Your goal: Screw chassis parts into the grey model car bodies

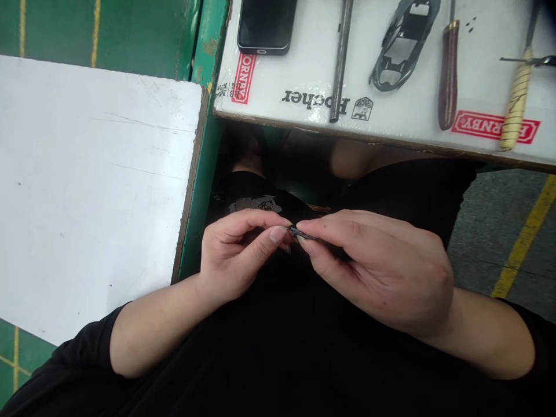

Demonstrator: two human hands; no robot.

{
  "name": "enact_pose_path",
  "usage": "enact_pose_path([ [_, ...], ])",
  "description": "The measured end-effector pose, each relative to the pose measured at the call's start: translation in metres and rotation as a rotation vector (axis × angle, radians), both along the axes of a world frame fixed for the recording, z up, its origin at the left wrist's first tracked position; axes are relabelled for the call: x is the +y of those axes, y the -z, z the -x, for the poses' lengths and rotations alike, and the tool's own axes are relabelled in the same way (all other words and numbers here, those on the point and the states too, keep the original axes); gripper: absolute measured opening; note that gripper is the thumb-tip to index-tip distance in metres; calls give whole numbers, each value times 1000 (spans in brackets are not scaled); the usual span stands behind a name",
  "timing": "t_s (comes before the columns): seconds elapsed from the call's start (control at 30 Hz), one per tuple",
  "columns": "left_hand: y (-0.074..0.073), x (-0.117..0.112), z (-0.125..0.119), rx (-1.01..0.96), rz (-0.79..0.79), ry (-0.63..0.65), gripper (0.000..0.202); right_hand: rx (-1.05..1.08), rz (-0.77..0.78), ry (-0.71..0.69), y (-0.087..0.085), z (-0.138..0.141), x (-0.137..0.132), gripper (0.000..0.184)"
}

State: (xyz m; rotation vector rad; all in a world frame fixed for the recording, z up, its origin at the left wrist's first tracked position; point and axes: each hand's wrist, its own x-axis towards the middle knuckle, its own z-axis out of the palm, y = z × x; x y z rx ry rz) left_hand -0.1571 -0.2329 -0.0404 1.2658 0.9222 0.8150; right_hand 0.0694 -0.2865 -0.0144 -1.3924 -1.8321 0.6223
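Over my lap in dark clothes, my left hand [237, 255] and my right hand [382, 269] meet fingertip to fingertip. Both pinch a small thin dark part [299, 233] between thumb and forefinger. The part is too small to name. The other fingers of each hand are curled in.
A white printed box top [304, 75] lies ahead. On it rest a black phone [266, 24], a metal rod [341, 58], a dark model car shell [402, 43], a brown-handled tool [448, 75] and a cream-handled tool [516, 101]. A white board [87, 185] is at left, green floor beyond.
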Motion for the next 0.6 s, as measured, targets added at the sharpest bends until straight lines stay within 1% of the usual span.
enact_pose_path([
  [0.17,3,-2,1,-2,11,-11,10,19,-1,4,0,1,0,19],
  [0.3,6,-2,0,-59,55,-11,6,53,26,-10,2,-1,2,20],
  [0.43,7,-1,-2,-87,156,-7,9,97,125,-38,6,-7,7,18],
  [0.6,6,0,-3,-93,234,-9,15,232,286,-9,9,-8,10,12],
])
